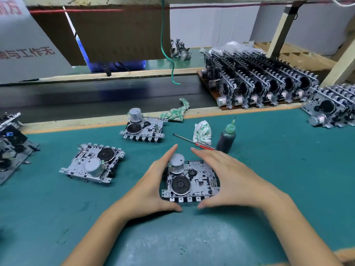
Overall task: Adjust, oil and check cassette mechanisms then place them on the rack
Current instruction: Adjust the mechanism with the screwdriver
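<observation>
A worker's left hand (153,181) and right hand (226,177), fingers straight, cradled a stiff, light-looking cassette mechanism (190,181) by its plate edges.

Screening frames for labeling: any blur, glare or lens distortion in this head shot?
Head view: the cassette mechanism between the left hand and right hand is sharp; the conveyor belt looks smeared; wide-angle bending curves the edges; a soft sheen lies on the green mat; the lighting is even, shadows faint.
</observation>
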{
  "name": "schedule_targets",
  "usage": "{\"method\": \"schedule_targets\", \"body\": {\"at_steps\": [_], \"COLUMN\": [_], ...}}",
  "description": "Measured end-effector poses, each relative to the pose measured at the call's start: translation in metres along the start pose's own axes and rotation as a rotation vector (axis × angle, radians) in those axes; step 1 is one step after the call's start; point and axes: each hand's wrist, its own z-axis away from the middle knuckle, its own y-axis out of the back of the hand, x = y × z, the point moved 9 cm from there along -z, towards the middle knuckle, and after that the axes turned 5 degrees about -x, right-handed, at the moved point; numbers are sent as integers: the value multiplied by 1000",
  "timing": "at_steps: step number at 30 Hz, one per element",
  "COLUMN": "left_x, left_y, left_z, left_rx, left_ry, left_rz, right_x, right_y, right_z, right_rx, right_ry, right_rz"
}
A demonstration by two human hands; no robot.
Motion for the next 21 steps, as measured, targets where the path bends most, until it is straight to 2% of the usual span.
{"method": "schedule_targets", "body": {"at_steps": [2, 5, 10, 13, 15, 16, 19, 21], "left_x": [-1, -5, -9, -8, -7, -5, 7, 9], "left_y": [-3, -3, -2, 3, 3, 2, -15, -26], "left_z": [1, 1, 2, 4, 0, -3, -9, -8], "left_rx": [-19, -13, 52, 88, 78, 58, -94, -142], "left_ry": [10, 28, 62, 60, 75, 81, 122, 207], "left_rz": [17, 17, 67, 262, 496, 654, 1068, 1336], "right_x": [-6, -8, -11, -8, -5, -7, -49, -74], "right_y": [-3, -3, 1, 9, 17, 17, -5, -20], "right_z": [-3, -12, -20, -14, -8, -6, -3, -3], "right_rx": [-2, -33, -9, 31, 64, 54, -192, -312], "right_ry": [16, -14, -16, -35, -84, -91, 102, 168], "right_rz": [224, 343, 232, 72, -195, -423, -1206, -1563]}}
